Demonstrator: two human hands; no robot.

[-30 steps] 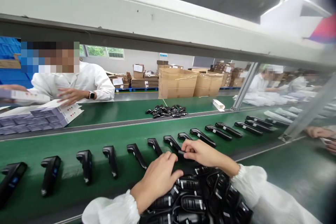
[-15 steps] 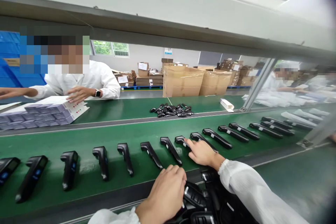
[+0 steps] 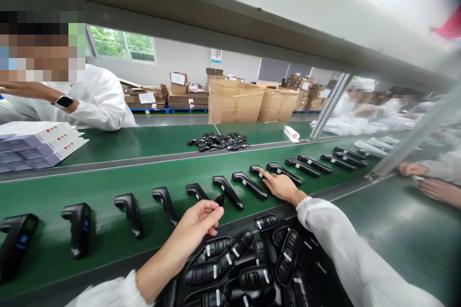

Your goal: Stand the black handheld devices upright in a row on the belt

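While the left hand (image 3: pixel 197 218) hovers over the near edge of the green conveyor belt (image 3: pixel 108 187), its fingers curl narrowly around a small black piece (image 3: pixel 219 199) pinched at the fingertips, just beside one black handheld device (image 3: pixel 196 191) lying in the row. Further right and slightly farther off, the right hand (image 3: pixel 283 186) lies flat on the belt with fingers loosely spread, its fingertips touching another black device (image 3: pixel 257 171) in the same row; it grips nothing. A long row of these devices (image 3: pixel 129 207) runs from the near left to the far right of the belt, each lying apart from its neighbours. Near the person, below the belt edge, a bin (image 3: pixel 252 268) whose walls are mostly hidden holds a heaped pile of the same black devices, many with small white labels. On the far belt sits a small heap of black parts (image 3: pixel 218 142) and a white carton (image 3: pixel 291 133). At far left a co-worker's sleeve (image 3: pixel 97 100) rests behind a stack of flat printed boxes (image 3: pixel 39 146). Brown cardboard cartons (image 3: pixel 236 101) stand in the background.
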